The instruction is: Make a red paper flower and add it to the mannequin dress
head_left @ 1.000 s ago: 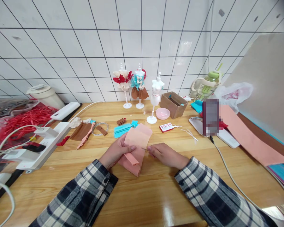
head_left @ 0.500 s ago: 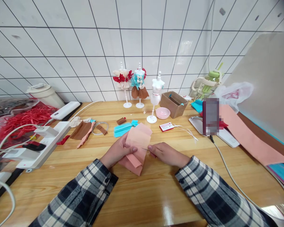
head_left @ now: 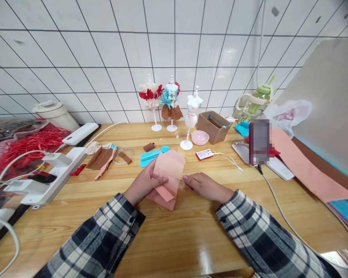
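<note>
The left hand (head_left: 143,183) has its fingers clamped on the pink sheet (head_left: 173,166), long axis near one o'clock; it lies at nine o'clock from the right hand (head_left: 204,186), whose fingers pinch a thin needle-like piece (head_left: 180,180)

A pink bowl (head_left: 200,138) is sitting just beside a brown box (head_left: 216,132) on the bench (head_left: 191,243), a green-lidded bottle (head_left: 254,103) is standing near a white plastic bag (head_left: 291,112), and white chargers (head_left: 57,160) are occupying a power strip (head_left: 72,162) near red shreds (head_left: 37,139).
</note>
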